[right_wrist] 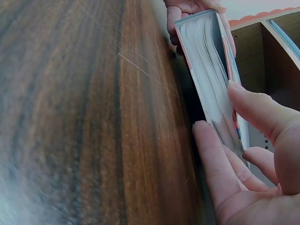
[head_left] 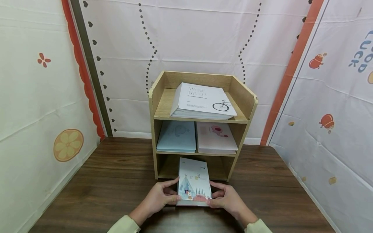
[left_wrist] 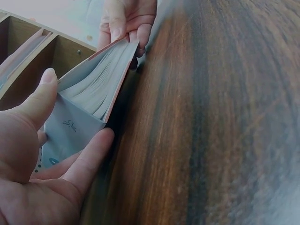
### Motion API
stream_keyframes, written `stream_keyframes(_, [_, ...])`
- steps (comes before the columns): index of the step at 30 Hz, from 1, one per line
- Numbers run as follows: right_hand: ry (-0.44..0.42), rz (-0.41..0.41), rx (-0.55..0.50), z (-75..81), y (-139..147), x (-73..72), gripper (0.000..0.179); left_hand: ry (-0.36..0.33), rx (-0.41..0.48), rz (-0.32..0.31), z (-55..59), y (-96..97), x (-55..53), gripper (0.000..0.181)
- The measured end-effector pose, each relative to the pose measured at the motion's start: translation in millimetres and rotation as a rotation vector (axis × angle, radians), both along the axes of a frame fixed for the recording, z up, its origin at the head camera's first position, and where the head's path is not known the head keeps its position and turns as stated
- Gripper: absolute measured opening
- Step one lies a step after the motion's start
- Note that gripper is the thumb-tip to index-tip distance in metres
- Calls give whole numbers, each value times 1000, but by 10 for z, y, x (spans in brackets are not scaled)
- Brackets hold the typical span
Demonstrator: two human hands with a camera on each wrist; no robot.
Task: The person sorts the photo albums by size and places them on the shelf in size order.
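Note:
Both hands grip a thick book [head_left: 193, 181] by its two sides, at the front of the bottom compartment of a wooden shelf [head_left: 152, 129]. Its pale cover shows a blue tent, and its far end reaches into that compartment. On the left side, my left hand [head_left: 161, 193] has its thumb near the cover and its fingers along the spine and lower edge. My right hand [head_left: 225, 195] holds the opposite side, thumb at the cover's edge. The wrist views show the book's pages [left_wrist: 101, 79] between slightly parted covers, with the lower cover just above the table [right_wrist: 108, 117].
A large white book [head_left: 204, 100] with a bicycle drawing lies on the shelf's top. In the middle compartment, blue notebooks [head_left: 176, 136] lie left of pink ones [head_left: 217, 137]. Printed cloth walls [head_left: 198, 38] surround the dark wooden table on the back and sides.

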State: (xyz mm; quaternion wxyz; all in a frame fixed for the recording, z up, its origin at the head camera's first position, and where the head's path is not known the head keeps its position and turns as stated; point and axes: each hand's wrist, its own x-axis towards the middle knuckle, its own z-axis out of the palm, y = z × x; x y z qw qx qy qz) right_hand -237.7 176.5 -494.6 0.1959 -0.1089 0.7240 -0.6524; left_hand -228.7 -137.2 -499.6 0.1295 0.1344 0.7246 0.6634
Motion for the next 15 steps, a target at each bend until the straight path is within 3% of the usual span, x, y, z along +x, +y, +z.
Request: stream_keyframes(15, [2, -15, -7, -1, -15, -45, 85, 36, -19, 29, -9, 20, -23, 75])
